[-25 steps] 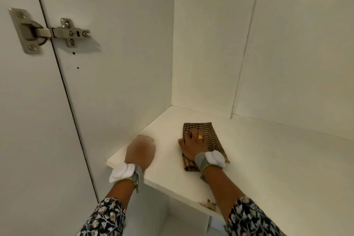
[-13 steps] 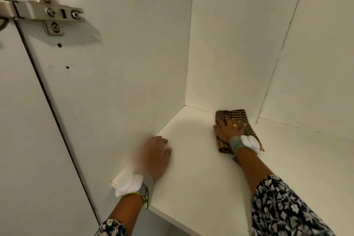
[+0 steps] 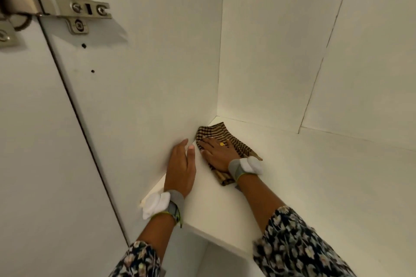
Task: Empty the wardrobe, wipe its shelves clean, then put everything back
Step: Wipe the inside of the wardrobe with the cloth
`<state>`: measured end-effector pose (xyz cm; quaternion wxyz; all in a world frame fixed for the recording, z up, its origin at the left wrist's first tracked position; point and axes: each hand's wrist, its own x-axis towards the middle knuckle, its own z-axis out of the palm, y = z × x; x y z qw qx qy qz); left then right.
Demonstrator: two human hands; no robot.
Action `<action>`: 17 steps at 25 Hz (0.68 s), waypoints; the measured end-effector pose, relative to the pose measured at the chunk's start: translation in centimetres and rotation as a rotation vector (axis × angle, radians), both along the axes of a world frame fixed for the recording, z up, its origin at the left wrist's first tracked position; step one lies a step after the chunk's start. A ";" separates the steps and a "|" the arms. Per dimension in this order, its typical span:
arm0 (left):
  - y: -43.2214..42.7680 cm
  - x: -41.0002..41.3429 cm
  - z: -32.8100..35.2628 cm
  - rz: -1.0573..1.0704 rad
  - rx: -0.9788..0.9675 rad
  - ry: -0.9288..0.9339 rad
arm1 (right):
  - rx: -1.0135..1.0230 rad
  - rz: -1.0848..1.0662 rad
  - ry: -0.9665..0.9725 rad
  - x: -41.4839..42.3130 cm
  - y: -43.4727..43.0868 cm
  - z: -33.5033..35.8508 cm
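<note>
While left hand rests on shelf, right hand presses checked cloth.

Head camera, close, facing down-forward into wardrobe shelf corner.

We note dark floral-print fabric sleeves, grey wrist straps edged yellow-green bearing white padded lumps, and a small yellow ring on the right hand.
</note>
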<state>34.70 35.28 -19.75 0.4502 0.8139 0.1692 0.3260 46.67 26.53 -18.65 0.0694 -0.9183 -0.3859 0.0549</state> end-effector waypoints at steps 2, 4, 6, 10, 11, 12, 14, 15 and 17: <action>-0.2 -0.7 0.4 -0.018 -0.076 -0.036 | 0.016 -0.005 -0.004 -2.5 -3.3 -0.1; -0.5 -2.1 0.7 -0.034 -0.186 -0.066 | 0.037 -0.100 -0.004 -4.6 -6.5 -0.2; -0.7 -3.9 0.4 -0.031 -0.247 -0.088 | 0.038 -0.238 -0.008 -5.9 -8.8 -0.3; -0.6 -7.7 -0.1 -0.071 -0.252 -0.090 | -0.014 -0.377 -0.002 -9.1 -8.4 -0.3; -0.4 -8.1 0.0 -0.071 -0.272 -0.087 | -0.030 -0.336 -0.014 -10.2 -7.0 -0.3; -0.1 -8.3 0.2 -0.071 -0.297 -0.076 | -0.036 -0.269 -0.030 -11.4 -5.3 -0.3; 0.2 -8.9 0.1 -0.065 -0.282 -0.040 | -0.037 -0.112 -0.040 -14.5 -2.3 -0.1; 0.1 -9.1 -0.1 -0.063 -0.231 -0.022 | -0.034 -0.057 -0.041 -15.7 -1.7 -0.1; 0.2 -9.3 -0.5 -0.032 -0.124 0.024 | -0.027 0.002 -0.042 -16.5 -1.7 0.1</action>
